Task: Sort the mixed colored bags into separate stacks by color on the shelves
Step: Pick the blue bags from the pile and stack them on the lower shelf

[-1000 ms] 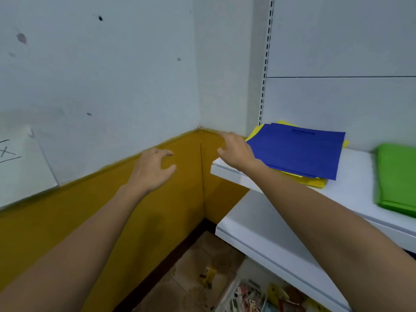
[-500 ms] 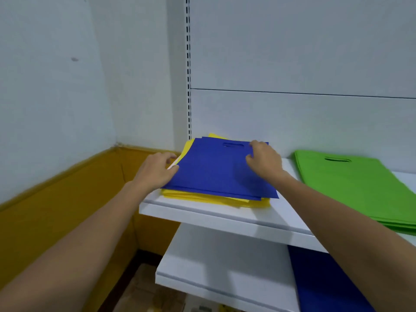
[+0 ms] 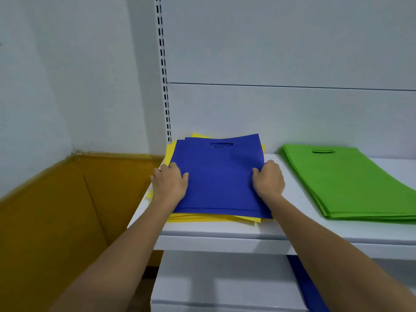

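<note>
Both grips clasped the blue bags (image 3: 219, 176), left grip (image 3: 170, 182) on the left side, right grip (image 3: 267, 180) on the right. These lay on yellow bags (image 3: 202, 218) at the shelf's (image 3: 281, 228) left end, near the green stack (image 3: 351, 183). Lifting blue off yellow seemed in hand; next, likely, carrying it away level. Earlier, the right grip sat nearer the back edge.

Flat stacks on the shelf (image 3: 225, 233).
Blue bags (image 3: 216, 176) lie atop yellow bags (image 3: 213, 218), slightly askew; green bags (image 3: 351, 181) sit stacked just right.
</note>
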A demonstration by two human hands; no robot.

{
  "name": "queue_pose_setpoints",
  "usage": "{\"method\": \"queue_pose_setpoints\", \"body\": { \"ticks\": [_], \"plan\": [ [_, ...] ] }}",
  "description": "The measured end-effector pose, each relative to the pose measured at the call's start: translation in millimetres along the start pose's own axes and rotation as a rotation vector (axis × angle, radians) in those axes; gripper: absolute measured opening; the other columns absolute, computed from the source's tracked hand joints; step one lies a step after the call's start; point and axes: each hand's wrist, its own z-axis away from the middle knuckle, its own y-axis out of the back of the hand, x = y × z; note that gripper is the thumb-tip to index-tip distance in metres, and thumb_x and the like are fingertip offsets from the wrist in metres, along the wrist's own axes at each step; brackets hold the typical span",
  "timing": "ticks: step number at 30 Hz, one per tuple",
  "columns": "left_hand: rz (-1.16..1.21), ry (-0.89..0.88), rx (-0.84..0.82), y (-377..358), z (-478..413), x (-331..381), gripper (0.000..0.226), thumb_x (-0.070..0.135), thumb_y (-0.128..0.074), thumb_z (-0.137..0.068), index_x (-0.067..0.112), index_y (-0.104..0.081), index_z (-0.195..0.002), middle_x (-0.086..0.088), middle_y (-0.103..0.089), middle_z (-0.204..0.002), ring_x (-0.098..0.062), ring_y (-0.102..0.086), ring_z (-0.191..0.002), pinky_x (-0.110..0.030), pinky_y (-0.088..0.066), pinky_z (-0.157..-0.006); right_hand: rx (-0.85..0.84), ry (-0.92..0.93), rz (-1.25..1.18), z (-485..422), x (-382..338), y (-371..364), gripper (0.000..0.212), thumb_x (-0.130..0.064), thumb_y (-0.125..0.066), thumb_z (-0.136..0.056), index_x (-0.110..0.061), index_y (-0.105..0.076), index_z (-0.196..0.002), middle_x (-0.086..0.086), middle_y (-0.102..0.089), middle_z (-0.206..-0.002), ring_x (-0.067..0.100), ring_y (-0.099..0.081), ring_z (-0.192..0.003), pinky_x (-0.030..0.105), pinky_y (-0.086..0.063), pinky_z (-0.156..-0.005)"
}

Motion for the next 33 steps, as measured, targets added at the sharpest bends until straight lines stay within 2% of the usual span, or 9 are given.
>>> {"method": "queue_pose_setpoints", "body": {
  "ticks": [8, 13, 15, 19, 23, 25, 28, 31, 33],
  "plan": [
    [0.131, 0.101, 0.034, -1, 0, -6, 0.051, 0.043, -0.050, -0.092, 0.003, -0.047, -0.122, -0.017, -0.050, -0.125, -0.032, -0.044, -0.115, -0.037, -0.038, -0.095, 0.134, 0.133, 0.015, 6, -5, 3, 0.027, -0.019, -0.049, -0.095, -0.002, -0.050, -0.116, 0.015, -0.059, -0.114, 0.035, -0.053, -0.107, 0.039, -0.040, -0.084],
    [0.066, 0.066, 0.071, 1, 5, -6, 0.046, 0.041, -0.051, -0.092, 0.006, -0.048, -0.121, -0.015, -0.051, -0.123, -0.030, -0.044, -0.114, -0.037, -0.037, -0.093, 0.167, 0.241, 0.155, 5, -7, 2, 0.026, -0.015, -0.048, -0.093, 0.002, -0.053, -0.112, 0.018, -0.051, -0.118, 0.034, -0.046, -0.109, 0.041, -0.040, -0.087],
    [0.047, 0.054, 0.089, 3, 6, -6, 0.042, 0.039, -0.051, -0.093, 0.008, -0.049, -0.121, -0.013, -0.051, -0.123, -0.029, -0.044, -0.114, -0.036, -0.036, -0.093, 0.105, 0.223, 0.174, 3, -11, 2, 0.025, -0.014, -0.048, -0.090, 0.002, -0.054, -0.108, 0.018, -0.049, -0.118, 0.034, -0.045, -0.109, 0.039, -0.039, -0.083],
    [0.072, -0.009, 0.116, 3, 6, -6, 0.040, 0.030, -0.053, -0.093, 0.009, -0.046, -0.126, -0.012, -0.049, -0.127, -0.028, -0.044, -0.116, -0.034, -0.038, -0.095, -0.136, 0.104, 0.140, 2, -23, 7, 0.013, -0.019, -0.048, -0.090, -0.007, -0.047, -0.093, 0.014, -0.056, -0.107, 0.031, -0.049, -0.090, 0.032, -0.036, -0.070],
    [0.202, -0.004, 0.031, 11, 4, -5, 0.046, 0.023, -0.059, -0.090, 0.006, -0.040, -0.128, -0.017, -0.047, -0.126, -0.031, -0.049, -0.113, -0.034, -0.043, -0.090, -0.192, 0.093, 0.154, 4, -31, 11, 0.014, -0.015, -0.049, -0.088, -0.006, -0.049, -0.098, 0.010, -0.049, -0.097, 0.033, -0.050, -0.091, 0.030, -0.036, -0.070],
    [0.294, 0.038, -0.039, 19, -2, -8, 0.049, 0.018, -0.065, -0.086, 0.004, -0.039, -0.126, -0.020, -0.048, -0.124, -0.034, -0.051, -0.111, -0.035, -0.044, -0.084, -0.227, 0.061, 0.139, 3, -34, 13, 0.010, -0.017, -0.051, -0.088, -0.008, -0.045, -0.086, 0.008, -0.045, -0.092, 0.030, -0.048, -0.087, 0.030, -0.036, -0.069],
    [0.423, 0.121, -0.109, 29, -12, -15, 0.047, 0.006, -0.065, -0.083, 0.002, -0.040, -0.123, -0.019, -0.051, -0.122, -0.033, -0.052, -0.109, -0.031, -0.041, -0.073, -0.204, 0.004, 0.063, -3, -37, 18, 0.022, -0.015, -0.052, -0.084, -0.013, -0.038, -0.067, 0.006, -0.048, -0.084, 0.030, -0.047, -0.086, 0.029, -0.035, -0.066],
    [0.513, 0.185, -0.112, 35, -14, -22, 0.052, 0.005, -0.067, -0.082, 0.001, -0.040, -0.126, -0.018, -0.050, -0.126, -0.033, -0.051, -0.112, -0.029, -0.039, -0.072, -0.160, -0.021, -0.133, -8, -43, 24, 0.026, -0.010, -0.052, -0.081, -0.012, -0.033, -0.063, 0.002, -0.040, -0.065, 0.023, -0.041, -0.063, 0.026, -0.027, -0.048],
    [0.558, 0.224, -0.115, 37, -13, -26, 0.053, 0.008, -0.068, -0.081, 0.001, -0.042, -0.126, -0.018, -0.049, -0.127, -0.032, -0.051, -0.112, -0.030, -0.039, -0.072, -0.177, -0.014, -0.183, -8, -48, 28, 0.026, -0.010, -0.048, -0.084, -0.012, -0.032, -0.064, 0.001, -0.036, -0.064, 0.017, -0.033, -0.055, 0.027, -0.025, -0.046]
  ]
}}
